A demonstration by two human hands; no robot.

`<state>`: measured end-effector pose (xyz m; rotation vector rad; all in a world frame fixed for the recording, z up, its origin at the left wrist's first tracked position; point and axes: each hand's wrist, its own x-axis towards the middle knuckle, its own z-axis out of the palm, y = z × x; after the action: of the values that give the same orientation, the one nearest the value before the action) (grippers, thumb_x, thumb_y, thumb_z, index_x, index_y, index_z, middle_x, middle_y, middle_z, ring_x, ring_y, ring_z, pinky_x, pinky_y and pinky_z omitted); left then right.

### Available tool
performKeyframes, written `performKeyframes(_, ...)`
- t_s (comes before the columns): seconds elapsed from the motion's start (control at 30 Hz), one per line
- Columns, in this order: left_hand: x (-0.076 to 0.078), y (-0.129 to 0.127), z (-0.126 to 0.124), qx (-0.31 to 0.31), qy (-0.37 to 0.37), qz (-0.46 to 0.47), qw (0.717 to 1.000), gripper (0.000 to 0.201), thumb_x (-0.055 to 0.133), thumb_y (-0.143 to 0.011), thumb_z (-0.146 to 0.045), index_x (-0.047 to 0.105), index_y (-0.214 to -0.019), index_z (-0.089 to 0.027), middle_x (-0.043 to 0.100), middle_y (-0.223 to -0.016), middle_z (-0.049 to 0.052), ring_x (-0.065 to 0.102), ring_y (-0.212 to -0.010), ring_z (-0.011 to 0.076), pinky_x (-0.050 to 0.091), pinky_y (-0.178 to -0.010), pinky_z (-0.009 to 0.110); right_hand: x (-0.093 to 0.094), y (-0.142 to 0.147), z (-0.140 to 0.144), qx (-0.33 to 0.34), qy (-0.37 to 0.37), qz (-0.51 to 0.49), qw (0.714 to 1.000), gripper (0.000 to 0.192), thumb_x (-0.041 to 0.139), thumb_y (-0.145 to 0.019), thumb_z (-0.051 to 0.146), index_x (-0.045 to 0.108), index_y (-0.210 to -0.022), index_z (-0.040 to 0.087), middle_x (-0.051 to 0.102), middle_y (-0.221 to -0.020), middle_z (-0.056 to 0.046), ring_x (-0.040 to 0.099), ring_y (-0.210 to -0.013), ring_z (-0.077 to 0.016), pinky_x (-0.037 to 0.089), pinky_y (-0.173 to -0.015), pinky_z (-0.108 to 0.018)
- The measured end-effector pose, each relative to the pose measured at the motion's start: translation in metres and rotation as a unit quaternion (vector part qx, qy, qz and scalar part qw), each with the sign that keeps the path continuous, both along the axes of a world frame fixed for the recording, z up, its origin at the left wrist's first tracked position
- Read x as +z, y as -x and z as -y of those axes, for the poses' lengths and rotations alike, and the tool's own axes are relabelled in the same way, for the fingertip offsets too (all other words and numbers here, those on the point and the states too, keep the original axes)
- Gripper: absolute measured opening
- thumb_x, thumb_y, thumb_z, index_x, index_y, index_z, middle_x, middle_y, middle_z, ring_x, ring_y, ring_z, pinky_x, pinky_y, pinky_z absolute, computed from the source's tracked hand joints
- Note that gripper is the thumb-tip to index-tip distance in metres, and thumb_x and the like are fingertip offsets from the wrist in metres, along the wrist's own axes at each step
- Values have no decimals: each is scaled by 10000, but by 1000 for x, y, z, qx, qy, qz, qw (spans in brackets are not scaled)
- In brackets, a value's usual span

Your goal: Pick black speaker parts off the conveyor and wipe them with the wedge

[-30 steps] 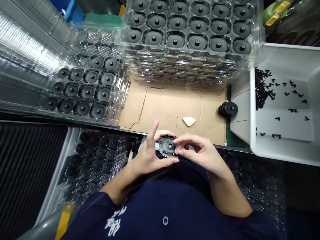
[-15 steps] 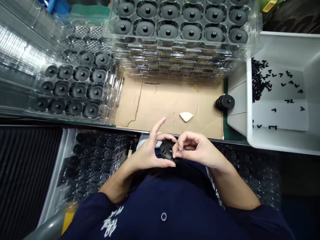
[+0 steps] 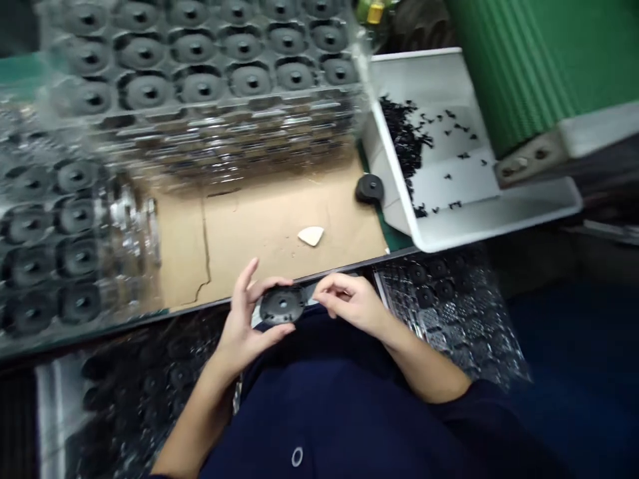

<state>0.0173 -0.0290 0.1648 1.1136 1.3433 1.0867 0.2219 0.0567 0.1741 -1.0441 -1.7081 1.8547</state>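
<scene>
A worker's left hand grips a round black plastic disc by its rim, best held level, while the right hand, fingers curled empty, hovers beside it.

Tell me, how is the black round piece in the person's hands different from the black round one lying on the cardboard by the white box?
The black disc is held up between the left hand and the right hand; the loose disc lies alone beside the white bin. The held disc shows its flat face with a middle hole and looks bigger, being nearer; the loose disc shows no such detail. Both are round and black.
</scene>
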Motion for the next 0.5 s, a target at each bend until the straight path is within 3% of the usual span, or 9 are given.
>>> performKeyframes(0.13,3,-7,-11,7,68,-11,998,886,704,-781,-287,157,-1478,-288,606,-1185,75,555,-1164,220,401,-1034,387,5,-11,4,-37,-225,78,970,263,412,-906,142,667,-962,170,654,-829,-5,569,-755,-98,480,-747,-236)
performKeyframes(0.27,5,-26,-25,-13,132,-12,991,760,646,-817,-410,259,-1455,-265,607,-1181,69,556,-1135,222,408,-1002,345,-2,-15,0,9,-275,72,959,287,499,-900,223,630,-1155,198,644,-893,2,550,-848,-131,459,-864,-275)
performKeyframes(0.33,3,-36,-28,-75,178,-5,981,717,566,-856,-486,261,-1459,-245,645,-1042,53,609,-917,193,468,-856,312,-17,-23,-3,14,-211,50,976,208,601,-850,303,687,-1037,269,639,-846,28,533,-842,-149,450,-887,-306)
performKeyframes(0.4,-3,-44,-29,-176,216,12,960,718,461,-893,-541,195,-1483,-229,653,-880,28,580,-703,162,469,-680,287,-39,-42,-5,-12,-51,11,999,118,727,-739,352,720,-847,305,630,-775,57,536,-825,-154,447,-893,-317)
performKeyframes(0.47,-10,-48,-31,-268,238,22,933,693,383,-919,-550,157,-1493,-233,666,-937,48,568,-688,158,455,-644,285,-63,-79,-4,-38,106,-21,993,190,820,-619,360,722,-758,274,628,-737,65,562,-791,-152,470,-839,-307)
performKeyframes(0.5,-14,-50,-33,-300,242,18,923,669,366,-926,-543,172,-1489,-238,663,-1041,72,573,-720,159,460,-670,291,-75,-103,-2,-50,149,-23,987,223,829,-610,361,721,-760,236,626,-728,56,576,-759,-149,488,-787,-300)
